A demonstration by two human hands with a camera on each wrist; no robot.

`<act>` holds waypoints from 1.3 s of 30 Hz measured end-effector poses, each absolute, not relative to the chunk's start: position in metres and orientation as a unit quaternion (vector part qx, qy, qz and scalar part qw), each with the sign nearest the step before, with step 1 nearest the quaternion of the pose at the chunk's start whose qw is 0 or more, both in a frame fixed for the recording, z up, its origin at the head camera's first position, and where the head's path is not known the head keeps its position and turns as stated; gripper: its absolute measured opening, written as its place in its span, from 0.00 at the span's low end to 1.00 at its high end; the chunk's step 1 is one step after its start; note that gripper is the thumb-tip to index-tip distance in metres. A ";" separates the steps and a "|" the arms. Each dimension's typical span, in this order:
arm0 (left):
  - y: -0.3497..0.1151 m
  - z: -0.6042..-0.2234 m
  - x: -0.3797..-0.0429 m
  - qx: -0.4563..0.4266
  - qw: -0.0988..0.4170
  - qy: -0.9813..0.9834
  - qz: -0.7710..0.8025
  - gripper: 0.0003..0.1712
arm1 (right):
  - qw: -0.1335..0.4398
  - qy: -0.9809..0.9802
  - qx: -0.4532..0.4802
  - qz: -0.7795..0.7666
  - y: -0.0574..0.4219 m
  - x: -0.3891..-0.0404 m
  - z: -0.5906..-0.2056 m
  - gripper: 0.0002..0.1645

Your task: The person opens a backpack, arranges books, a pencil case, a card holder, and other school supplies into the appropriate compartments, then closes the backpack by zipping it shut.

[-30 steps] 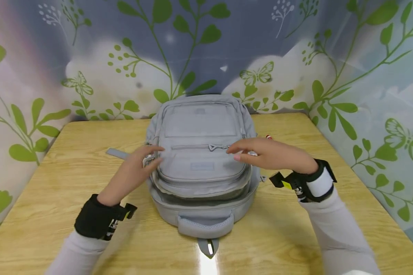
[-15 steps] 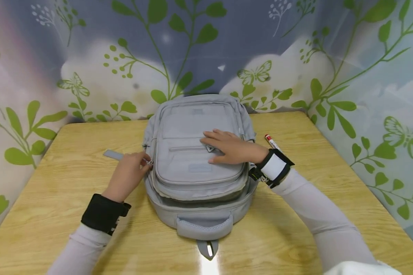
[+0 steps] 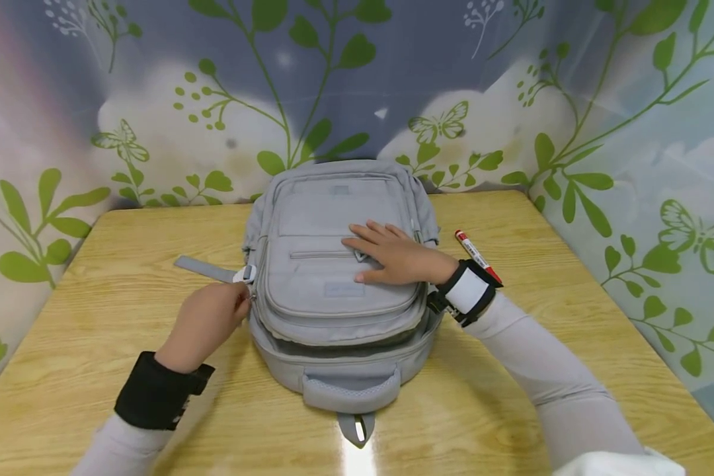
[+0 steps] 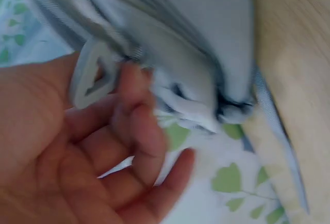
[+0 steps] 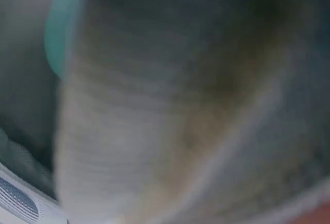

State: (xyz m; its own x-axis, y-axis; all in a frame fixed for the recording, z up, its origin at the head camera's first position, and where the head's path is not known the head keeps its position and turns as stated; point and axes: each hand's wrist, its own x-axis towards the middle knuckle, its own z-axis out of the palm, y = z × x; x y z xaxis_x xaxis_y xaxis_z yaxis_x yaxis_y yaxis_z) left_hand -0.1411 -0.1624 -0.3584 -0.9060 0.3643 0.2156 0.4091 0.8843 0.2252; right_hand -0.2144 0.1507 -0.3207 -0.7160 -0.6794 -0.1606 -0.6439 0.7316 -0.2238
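Observation:
A light grey-blue backpack [image 3: 339, 211] lies on its back on the wooden table [image 3: 125, 264], its top handle [image 3: 352, 391] toward me. Its main opening gapes at the near end. At the bag's left side, my left hand [image 3: 205, 324] pinches a zipper pull; the left wrist view shows this triangular pull [image 4: 93, 74] between thumb and fingers. My right hand [image 3: 393, 256] rests spread on the backpack's front, partly covering the front pocket's zipper pull. The right wrist view is mostly blurred grey fabric [image 5: 129, 131], with a teal edge [image 5: 59, 28] of something unclear.
A red-and-white marker [image 3: 478, 256] lies on the table to the right of the bag, near my right wrist. A grey strap [image 3: 205, 268] sticks out leftward from the bag. Printed curtains [image 3: 357, 86] hang behind the table and along its sides.
My left hand has taken hold of the zipper pull and moved slightly toward me along the bag's side. The right hand has come down onto the backpack's front, bringing the marker into view.

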 end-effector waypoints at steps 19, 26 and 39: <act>-0.126 -0.344 -0.098 -0.227 -0.068 -0.950 -0.203 0.20 | 0.120 0.926 -0.350 -0.075 0.147 -0.210 -0.329 0.41; -0.143 -0.336 -0.103 -0.218 -0.140 -0.924 -0.281 0.10 | 0.110 0.931 -0.341 -0.068 0.146 -0.208 -0.319 0.40; -0.150 -0.330 -0.092 -0.196 -0.171 -0.917 -0.304 0.12 | 0.173 0.857 -0.484 0.044 0.049 -0.141 -0.277 0.30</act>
State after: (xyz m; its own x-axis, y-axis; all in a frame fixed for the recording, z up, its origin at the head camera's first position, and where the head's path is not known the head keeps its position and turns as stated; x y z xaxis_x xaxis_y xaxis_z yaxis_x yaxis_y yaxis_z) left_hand -0.0921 -0.1495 -0.3297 -0.8648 0.4633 -0.1938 0.2559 0.7386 0.6238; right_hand -0.1413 0.0486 -0.2766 -0.4727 -0.8135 -0.3387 -0.8440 0.5284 -0.0912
